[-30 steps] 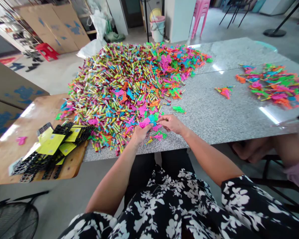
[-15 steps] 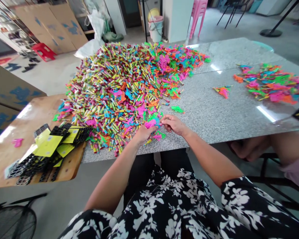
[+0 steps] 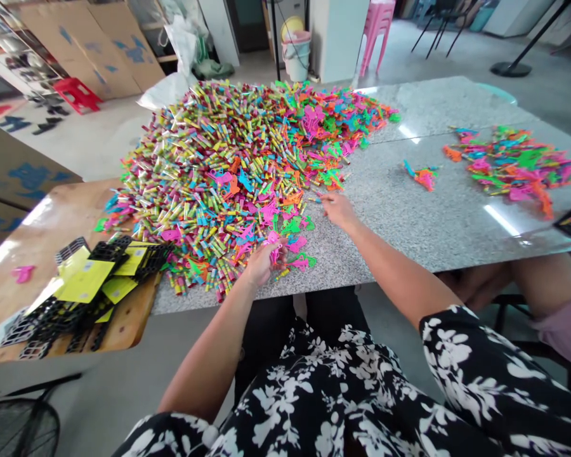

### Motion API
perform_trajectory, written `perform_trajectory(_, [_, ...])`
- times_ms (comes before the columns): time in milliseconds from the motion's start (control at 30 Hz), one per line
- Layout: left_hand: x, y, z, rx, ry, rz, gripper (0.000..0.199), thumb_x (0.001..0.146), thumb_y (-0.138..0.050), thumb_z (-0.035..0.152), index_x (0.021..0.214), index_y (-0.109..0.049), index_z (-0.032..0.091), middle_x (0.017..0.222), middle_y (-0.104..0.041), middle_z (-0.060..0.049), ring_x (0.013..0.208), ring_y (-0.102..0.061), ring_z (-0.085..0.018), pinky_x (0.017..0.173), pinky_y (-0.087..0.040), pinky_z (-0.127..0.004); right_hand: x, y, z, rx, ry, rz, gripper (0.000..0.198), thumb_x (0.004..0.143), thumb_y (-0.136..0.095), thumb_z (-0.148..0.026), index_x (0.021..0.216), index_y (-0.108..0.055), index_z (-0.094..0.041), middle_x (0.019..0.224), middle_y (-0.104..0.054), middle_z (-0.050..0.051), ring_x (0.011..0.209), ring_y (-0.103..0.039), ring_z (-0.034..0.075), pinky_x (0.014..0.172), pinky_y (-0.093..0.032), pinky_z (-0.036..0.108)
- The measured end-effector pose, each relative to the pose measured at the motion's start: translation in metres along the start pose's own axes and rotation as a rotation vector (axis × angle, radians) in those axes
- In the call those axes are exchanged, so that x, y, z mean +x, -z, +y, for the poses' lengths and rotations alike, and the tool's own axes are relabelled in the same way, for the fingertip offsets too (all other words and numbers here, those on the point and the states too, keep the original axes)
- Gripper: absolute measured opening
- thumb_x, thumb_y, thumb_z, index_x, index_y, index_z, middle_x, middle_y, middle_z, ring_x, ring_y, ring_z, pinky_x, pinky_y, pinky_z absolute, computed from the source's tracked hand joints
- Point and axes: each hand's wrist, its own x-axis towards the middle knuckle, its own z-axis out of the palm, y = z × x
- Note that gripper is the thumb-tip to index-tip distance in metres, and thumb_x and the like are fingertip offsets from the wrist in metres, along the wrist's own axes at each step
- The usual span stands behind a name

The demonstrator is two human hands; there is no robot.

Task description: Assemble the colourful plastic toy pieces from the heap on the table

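Note:
My left hand (image 3: pixel 261 263) is closed around a pink plastic toy piece (image 3: pixel 273 240) at the front of the heap. Its fingertips are partly hidden by the piece. My right hand (image 3: pixel 339 211) reaches to the heap's right edge, its fingers pinched at a small tube (image 3: pixel 316 200) with a blue end. Between my hands, green plastic pieces (image 3: pixel 292 225) and a pink-and-green piece (image 3: pixel 302 261) lie on the granite table (image 3: pixel 380 222). The large heap of small coloured tubes (image 3: pixel 195 165) rises beyond my left hand, with flat bright plastic pieces (image 3: pixel 313 120) mixed in.
Black plastic racks with yellow cards (image 3: pixel 85 279) lie on a wooden table (image 3: pixel 128 330) at left, near a pink piece (image 3: pixel 23 273). A second pile of coloured pieces (image 3: pixel 528 158) and a small cluster (image 3: pixel 423 178) lie at right. Another person's leg (image 3: pixel 547 279) shows beside the table.
My right hand has left my left hand and moved up to the heap's edge. My left hand has shifted slightly left and down. A blue piece now shows at the small cluster; another person's hand has left view.

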Motion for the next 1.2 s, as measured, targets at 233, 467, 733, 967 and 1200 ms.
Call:
perform_trajectory(233, [-0.003,0.009,0.000,0.199,-0.090,-0.117,0.043,0.087,-0.081,0.057,0.095,-0.067,0.018,0.080,-0.076,-0.007,0.047,-0.057,-0.012,0.043,-0.042,-0.024,0.018,-0.054,-0.038,-0.776,0.277,-0.357,0.051,0.096,-0.060,-0.014,0.147,-0.066,-0.015,0.151,-0.063,0.023,0.117,-0.071,0.036,0.097,-0.057,0.043])
perform_trajectory(467, [-0.006,0.010,0.016,0.370,-0.093,-0.123,0.050,0.083,-0.085,0.062,0.095,-0.073,0.016,0.078,-0.072,-0.006,0.048,-0.050,-0.009,0.042,-0.029,-0.022,0.007,-0.041,-0.040,-0.383,0.197,-0.290,0.009,0.086,-0.078,-0.026,0.087,-0.076,-0.017,0.093,-0.076,0.013,0.094,-0.072,0.030,0.083,-0.055,0.036])
perform_trajectory(733, [-0.007,0.001,0.037,0.533,-0.042,-0.382,0.049,0.080,-0.087,0.061,0.066,-0.067,0.019,0.055,-0.055,-0.001,0.042,-0.035,-0.008,0.041,-0.022,-0.023,-0.080,-0.039,-0.053,0.637,0.057,-0.567,0.034,0.083,-0.081,-0.045,0.104,-0.067,-0.024,0.080,-0.070,-0.001,0.053,-0.052,0.012,0.050,-0.048,0.026])
perform_trajectory(967, [-0.006,-0.006,0.043,0.650,-0.026,-0.440,0.048,0.076,-0.092,0.060,0.064,-0.068,0.021,0.051,-0.057,-0.002,0.040,-0.041,-0.011,0.039,-0.028,-0.024,-0.100,-0.035,-0.050,0.592,0.071,-0.623,0.032,0.087,-0.080,-0.046,0.105,-0.071,-0.022,0.068,-0.063,-0.005,0.052,-0.055,0.012,0.049,-0.047,0.024])
perform_trajectory(1200, [-0.008,-0.012,0.049,0.768,-0.061,-0.494,0.050,0.078,-0.089,0.061,0.058,-0.066,0.021,0.051,-0.058,-0.002,0.040,-0.043,-0.012,0.043,-0.033,-0.027,-0.101,-0.028,-0.049,0.597,0.094,-0.623,0.029,0.089,-0.077,-0.045,0.102,-0.073,-0.019,0.069,-0.067,-0.003,0.049,-0.054,0.010,0.047,-0.045,0.024])
